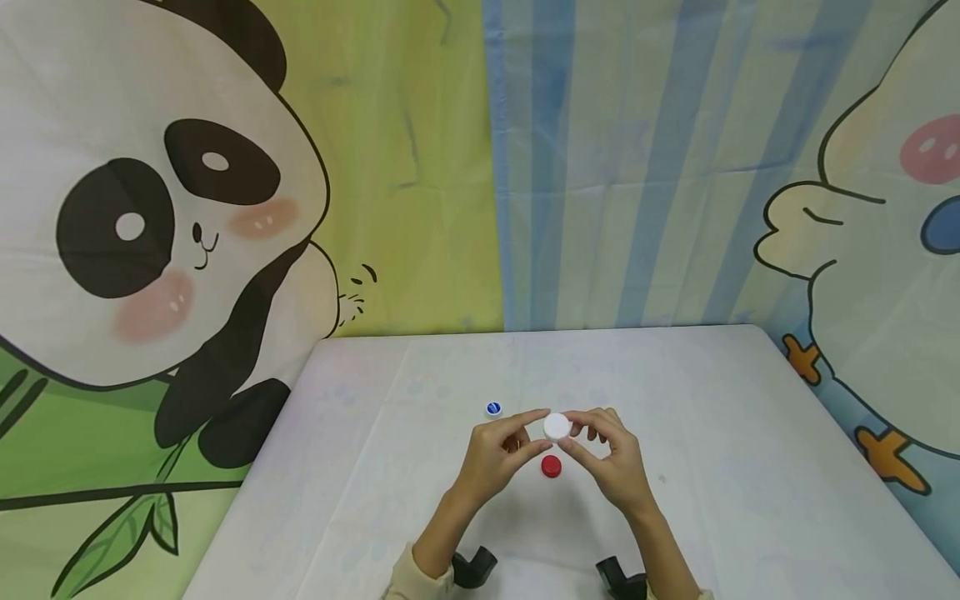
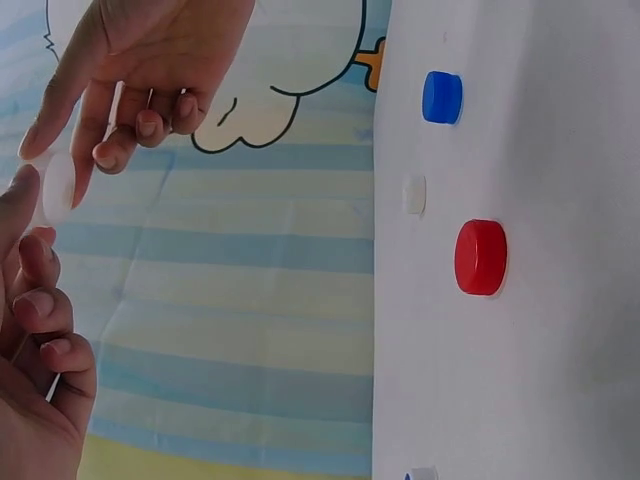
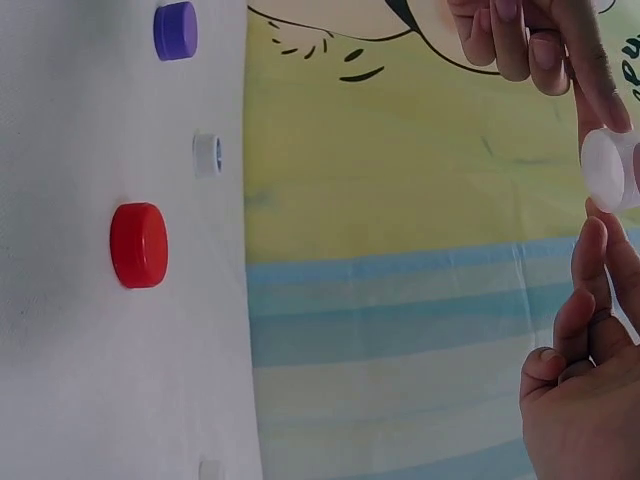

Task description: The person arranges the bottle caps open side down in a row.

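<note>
A white round cap (image 1: 557,426) is held up above the table between the two hands. My left hand (image 1: 491,454) pinches its left side with thumb and index finger. On the opposite side, my right hand (image 1: 611,462) pinches it the same way. The remaining fingers of both hands are bent. A red cap (image 1: 551,466) lies on the table below the held one. Just beyond the left fingertips sits a small white cap with a blue top (image 1: 492,408).
In the left wrist view, a blue cap (image 2: 442,97) and a small white cap (image 2: 414,194) rest near the red one. The right wrist view has a purple cap (image 3: 175,31) on the white table (image 3: 80,380). Printed cartoon curtains (image 1: 420,167) hang behind.
</note>
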The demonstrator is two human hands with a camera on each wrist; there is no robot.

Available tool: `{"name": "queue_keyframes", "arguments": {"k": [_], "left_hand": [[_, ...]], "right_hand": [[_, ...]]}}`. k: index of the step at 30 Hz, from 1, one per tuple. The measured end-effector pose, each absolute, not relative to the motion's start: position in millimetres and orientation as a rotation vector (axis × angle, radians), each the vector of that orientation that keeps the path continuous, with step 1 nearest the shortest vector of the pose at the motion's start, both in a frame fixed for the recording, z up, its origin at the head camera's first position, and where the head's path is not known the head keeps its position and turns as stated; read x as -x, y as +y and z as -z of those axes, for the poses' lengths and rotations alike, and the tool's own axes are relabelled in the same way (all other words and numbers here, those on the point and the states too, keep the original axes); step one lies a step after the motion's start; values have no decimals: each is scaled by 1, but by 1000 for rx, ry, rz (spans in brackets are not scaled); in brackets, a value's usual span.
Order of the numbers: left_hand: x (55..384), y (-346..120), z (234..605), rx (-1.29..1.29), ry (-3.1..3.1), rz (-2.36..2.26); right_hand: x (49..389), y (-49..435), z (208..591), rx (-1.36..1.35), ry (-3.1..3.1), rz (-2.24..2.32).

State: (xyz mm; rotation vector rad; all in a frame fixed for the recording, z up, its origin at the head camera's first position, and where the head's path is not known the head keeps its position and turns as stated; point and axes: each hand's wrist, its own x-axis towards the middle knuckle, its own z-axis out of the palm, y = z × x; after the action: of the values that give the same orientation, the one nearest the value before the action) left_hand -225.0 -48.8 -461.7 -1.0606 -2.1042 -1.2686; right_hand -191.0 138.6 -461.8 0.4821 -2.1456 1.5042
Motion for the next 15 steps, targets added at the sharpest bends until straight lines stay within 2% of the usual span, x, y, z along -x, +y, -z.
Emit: {"name": "queue_keyframes", "arguments": {"k": [3,10,15], "left_hand": [[225,-49,462,1054,-2109,1282],[227,-48,465,1048,-2098,1261],[234,-45,465,1048,-2094,1208]], "right_hand": [[193,139,465,-513,-2116,-1501],[185,134,446,-519,-2136,-1454],[199,143,462,-483,-2179,-1302]]}}
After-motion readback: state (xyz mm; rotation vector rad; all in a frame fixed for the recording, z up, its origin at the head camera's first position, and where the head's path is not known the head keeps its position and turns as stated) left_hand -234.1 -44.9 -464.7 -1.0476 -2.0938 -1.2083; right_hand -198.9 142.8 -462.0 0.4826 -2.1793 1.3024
